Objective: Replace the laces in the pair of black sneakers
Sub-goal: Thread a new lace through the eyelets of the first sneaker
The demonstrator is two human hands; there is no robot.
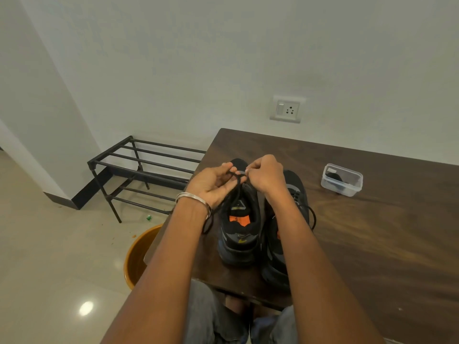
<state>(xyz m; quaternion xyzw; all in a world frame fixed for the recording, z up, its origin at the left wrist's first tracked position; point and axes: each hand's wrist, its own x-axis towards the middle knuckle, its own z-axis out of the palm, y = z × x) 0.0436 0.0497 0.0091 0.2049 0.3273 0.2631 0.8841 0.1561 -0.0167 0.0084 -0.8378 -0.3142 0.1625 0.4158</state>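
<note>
Sneakers [239,219] stand side by side on the wooden table [372,232]; the left hand [213,184] and right hand [264,175] each pinch the black lace [233,194] above the left-side shoe. Uneven pulling could leave one lace end short.

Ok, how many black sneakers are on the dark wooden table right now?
2. One black sneaker stands under both hands, its lace held between them; the other sneaker stands just right of it, partly behind the right forearm. None seems hidden.
</note>
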